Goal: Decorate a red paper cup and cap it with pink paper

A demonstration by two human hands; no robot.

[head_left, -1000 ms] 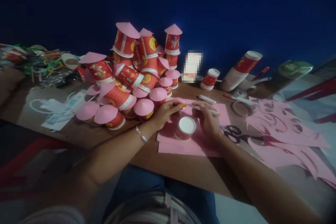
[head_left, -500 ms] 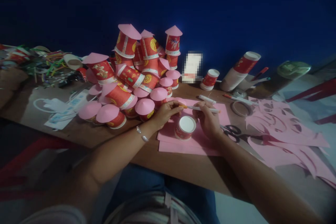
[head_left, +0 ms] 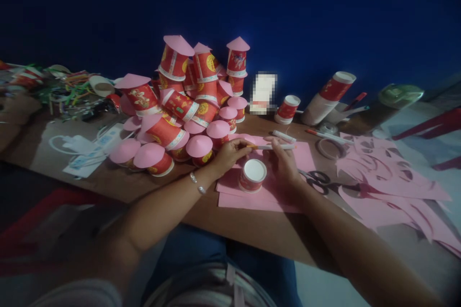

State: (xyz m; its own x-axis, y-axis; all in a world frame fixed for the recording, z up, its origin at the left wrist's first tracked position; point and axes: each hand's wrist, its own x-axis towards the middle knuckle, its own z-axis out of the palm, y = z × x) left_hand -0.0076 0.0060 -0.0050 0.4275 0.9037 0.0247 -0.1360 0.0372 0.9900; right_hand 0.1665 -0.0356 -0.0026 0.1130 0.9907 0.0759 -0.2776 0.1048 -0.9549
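Both of my hands hold a white marker with orange ends, level above the pink paper. My left hand pinches the orange cap at its left end. My right hand grips the white barrel nearer the other end. Cap and barrel now look joined, though my fingers hide part of them. Just in front of the marker, a red paper cup stands upside down with its white base up. Under it lie stacked pink paper sheets.
Left of my hands is a pile of red cups with pink cone tops. Scissors, a tape roll and pink paper scraps lie right. A power strip is at left; another person's hand shows at far left.
My hands have come closer together. The marker's barrel has moved left against the orange cap, closing the small gap between them. The cup stays in place.
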